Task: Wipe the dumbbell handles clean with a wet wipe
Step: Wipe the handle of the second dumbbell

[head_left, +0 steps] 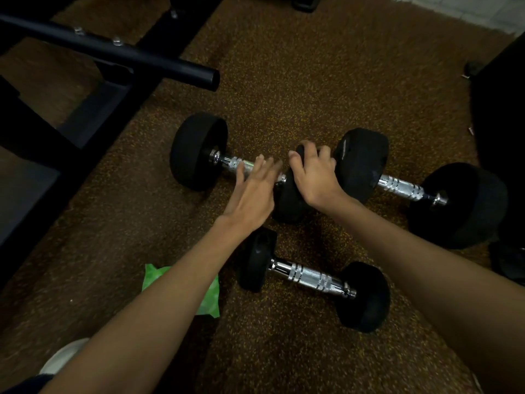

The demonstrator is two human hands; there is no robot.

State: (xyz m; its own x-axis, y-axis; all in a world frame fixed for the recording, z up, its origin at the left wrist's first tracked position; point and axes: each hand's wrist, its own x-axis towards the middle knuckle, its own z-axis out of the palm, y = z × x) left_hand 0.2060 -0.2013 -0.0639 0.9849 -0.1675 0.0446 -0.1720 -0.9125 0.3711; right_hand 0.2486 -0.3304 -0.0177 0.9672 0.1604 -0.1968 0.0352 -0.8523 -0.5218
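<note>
Three black dumbbells with chrome handles lie on the speckled brown floor. The far left dumbbell [199, 152] has its handle [238, 164] partly under my left hand [252, 191], whose fingers are spread flat over it and blurred. My right hand [312, 172] grips the right-hand weight of that same dumbbell from above. A larger dumbbell [403, 186] lies to the right, and a smaller one [312, 278] lies nearer to me. A green wet wipe packet [210, 294] lies on the floor, half hidden under my left forearm. No wipe is visible in either hand.
A black metal equipment frame with a protruding round tube [159, 64] fills the upper left. A dark object [500, 115] stands along the right edge. A white shoe toe [65, 355] shows at the bottom left.
</note>
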